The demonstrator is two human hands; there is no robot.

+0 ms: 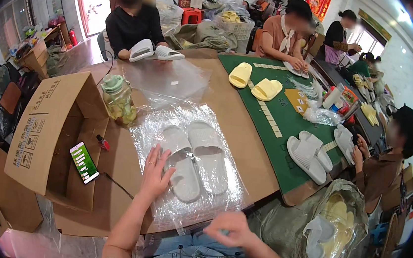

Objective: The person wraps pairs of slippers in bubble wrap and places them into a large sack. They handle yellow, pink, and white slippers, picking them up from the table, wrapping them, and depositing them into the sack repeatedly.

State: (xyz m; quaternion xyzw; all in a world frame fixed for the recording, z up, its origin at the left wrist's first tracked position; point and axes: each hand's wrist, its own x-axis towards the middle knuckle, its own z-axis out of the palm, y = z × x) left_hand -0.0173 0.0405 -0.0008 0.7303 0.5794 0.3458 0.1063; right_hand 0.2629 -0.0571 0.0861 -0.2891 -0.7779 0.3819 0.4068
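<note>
A pair of light grey slide slippers lies side by side before me, the left slipper [185,180] and the right slipper [209,149]. Shiny clear plastic bags [230,193] are spread under and around them; I cannot tell if the slippers are inside one. My left hand [156,171], fingers stretched out and a ring on one, rests on the left edge of the left slipper. Close to my body, above the table's near edge, my right hand [230,229] is closed with curled fingers. What it holds, if anything, is hidden.
An open cardboard box [42,130] stands left with a lit phone [84,162] against it. Behind are a glass jar [118,101] and clear film. Yellow slippers [267,89] and grey slippers [308,156] lie on a green mat [248,113]. Several co-workers sit around; a sack [359,193] of slippers stands right.
</note>
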